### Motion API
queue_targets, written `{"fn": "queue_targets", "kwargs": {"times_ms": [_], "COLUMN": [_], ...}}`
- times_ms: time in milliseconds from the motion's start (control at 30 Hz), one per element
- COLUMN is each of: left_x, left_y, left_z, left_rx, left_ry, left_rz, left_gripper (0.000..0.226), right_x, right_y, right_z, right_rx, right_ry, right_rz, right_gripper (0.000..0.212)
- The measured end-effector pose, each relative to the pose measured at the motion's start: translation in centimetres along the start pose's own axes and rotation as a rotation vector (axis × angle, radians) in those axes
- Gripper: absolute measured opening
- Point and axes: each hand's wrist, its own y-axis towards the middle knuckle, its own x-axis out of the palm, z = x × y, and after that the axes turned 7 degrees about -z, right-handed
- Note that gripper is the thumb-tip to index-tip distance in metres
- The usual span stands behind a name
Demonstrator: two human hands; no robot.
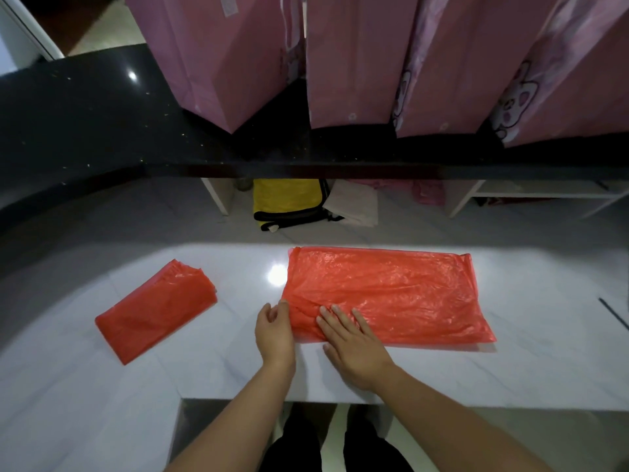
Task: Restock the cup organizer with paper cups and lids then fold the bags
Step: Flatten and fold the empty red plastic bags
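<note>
Folding of the flat red bag (391,294) on the white table (510,369).
Right hand (350,345) presses flat, grip apart; left hand (274,330) pinches the near-left edge: judged best to carry it over evenly, edges aligned, beside the folded stack (156,311).

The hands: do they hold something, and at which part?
The left hand grips the red bag's near-left corner; the right hand presses flat on it.
</note>
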Motion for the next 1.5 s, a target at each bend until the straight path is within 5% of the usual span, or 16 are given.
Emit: {"fn": "queue_targets", "kwargs": {"times_ms": [167, 367, 567, 800, 1000, 1133, 1233, 1500], "left_x": [1.3, -0.4, -3.8, -2.2, 3.1, 6.3, 7.9, 10.9], "left_y": [1.0, 1.7, 2.2, 1.3, -1.2, -3.6, -4.9, -4.5], "left_z": [0.1, 2.0, 4.2, 6.0, 3.8, 2.3, 0.7, -4.4], "left_rx": [-0.029, 0.132, 0.350, 0.897, 1.348, 1.413, 1.394, 1.327], "left_ry": [-0.064, 0.174, 0.433, 0.744, 0.949, 1.086, 1.254, 1.461], "left_rz": [-0.003, 0.065, 0.086, 0.050, -0.015, -0.155, -0.303, -0.491], "left_gripper": [0.009, 0.016, 0.026, 0.043, 0.040, 0.045, 0.072, 0.063], "right_x": [-1.5, -5.0, -3.2, -2.9, -4.6, -3.0, -2.4, -4.2], "right_y": [0.7, 0.6, 5.1, 8.1, 2.2, -3.2, -5.3, -8.2], "right_z": [-0.9, 3.1, 4.5, 2.7, 7.3, 11.7, 13.4, 14.9], "right_rx": [-0.080, 0.332, 0.533, 0.518, 0.476, 0.475, 0.386, 0.539], "right_ry": [0.135, 0.167, 0.182, 0.279, 0.328, 0.366, 0.597, 1.110], "right_rz": [-0.023, 0.215, 0.149, 0.198, 0.368, 0.341, 0.375, 0.604], "right_gripper": [0.056, 0.057, 0.062, 0.061, 0.052, 0.059, 0.055, 0.038]}}
